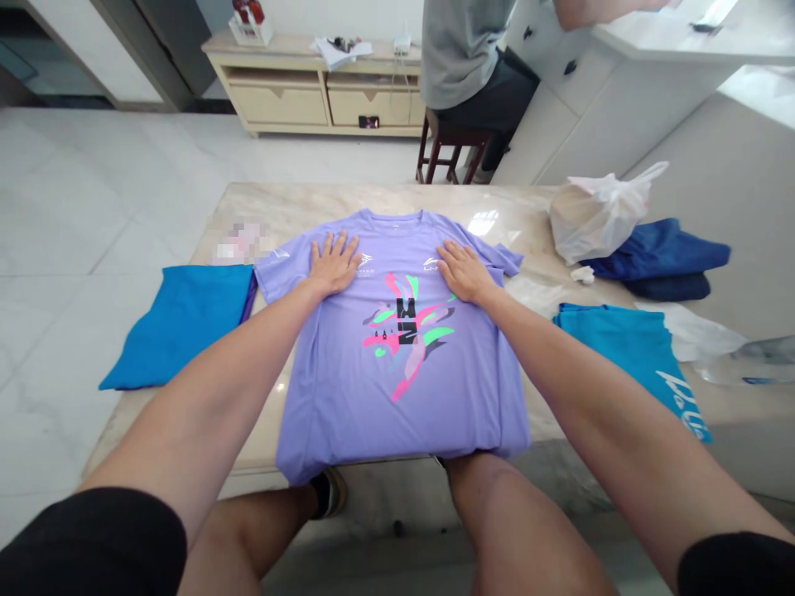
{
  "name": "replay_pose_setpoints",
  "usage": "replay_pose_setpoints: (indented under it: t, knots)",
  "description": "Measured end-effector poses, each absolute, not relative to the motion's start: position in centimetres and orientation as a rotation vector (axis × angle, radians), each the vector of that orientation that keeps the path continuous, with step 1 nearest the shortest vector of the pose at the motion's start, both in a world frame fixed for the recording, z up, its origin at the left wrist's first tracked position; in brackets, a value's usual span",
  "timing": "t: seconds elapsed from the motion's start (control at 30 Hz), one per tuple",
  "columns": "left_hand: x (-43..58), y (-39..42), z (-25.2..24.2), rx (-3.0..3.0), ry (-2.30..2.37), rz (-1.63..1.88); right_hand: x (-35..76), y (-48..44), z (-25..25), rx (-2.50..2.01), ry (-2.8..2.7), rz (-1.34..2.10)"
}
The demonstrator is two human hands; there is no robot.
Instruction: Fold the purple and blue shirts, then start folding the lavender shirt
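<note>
**lilac shirt** (pixel 348 389): Thin, soft knit, by the look of it light and limp, and liable to slide a little on polished stone. Best taken by the shoulders or the hem corners, with a pinch rather than a clamp.

**left hand** (pixel 334 265): Flat on the upper shirt, just short of the collar. Fingers spread wide, pressing down, with no grip on anything.

**right hand** (pixel 465 271): Flat on the upper shirt as well, near the right sleeve. Fingers only slightly apart, also pressing and not gripping.

**around the fingers**: Collar just beyond both sets of fingertips. One sleeve out past each hand. Colourful print between the hands and nearer the body than the fingers. Hem well behind the fingers, toward the body, draped over the near edge of the marble table (pixel 298 207).

**left of the left fingers**: Folded blue shirt (pixel 177 327), just beside the lilac one.

**right of the right fingers**: Teal shirt (pixel 627 356) nearest, then navy clothes (pixel 658 261) and a white plastic bag (pixel 599 219) farther off.

**well beyond the fingers**: Seated person (pixel 465 58) on a dark stool (pixel 453 149), past the far end of the table.
</note>
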State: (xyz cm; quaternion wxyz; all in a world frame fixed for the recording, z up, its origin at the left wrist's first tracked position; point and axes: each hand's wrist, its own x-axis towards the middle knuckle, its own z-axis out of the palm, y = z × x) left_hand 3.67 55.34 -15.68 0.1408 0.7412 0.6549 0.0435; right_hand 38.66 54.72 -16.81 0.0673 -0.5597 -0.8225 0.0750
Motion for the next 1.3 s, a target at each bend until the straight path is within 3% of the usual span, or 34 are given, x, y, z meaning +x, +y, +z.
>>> replay_pose_setpoints:
  t: [0.2, 0.3, 0.5, 0.77, 0.83, 1.0, 1.3]
  knots:
    - [2.8, 43.0, -14.2, 2.339, 1.737, 0.319, 39.4, 42.2, -14.6, -1.51, -2.422, 0.186]
    - [1.5, 34.5, -13.7, 2.353, 1.542, 0.05, 42.0, 34.2, -15.1, -1.175, -2.708, 0.406]
    - [-2.3, 20.6, -9.7, 2.163, 2.115, -0.21, 48.9, 19.7, -16.0, -1.84, -2.009, 0.264]
    - [-3.4, 1.4, -6.2, 2.166, 2.37, 0.375, 43.8, 1.0, -12.1, -1.8, -1.249, 0.661]
    - [-2.7, -0.5, -6.5, 2.022, 2.441, 0.46, 39.8, 0.2, -9.9, -1.713, -1.292, 0.763]
    - [-1.7, -1.1, -6.8, 1.939, 2.459, 0.506, 34.2, 2.0, -5.9, -1.769, -1.523, 0.506]
    - [-1.6, -0.1, -6.2, 2.01, 2.491, 0.521, 35.2, 2.3, -6.7, -1.679, -1.538, 0.474]
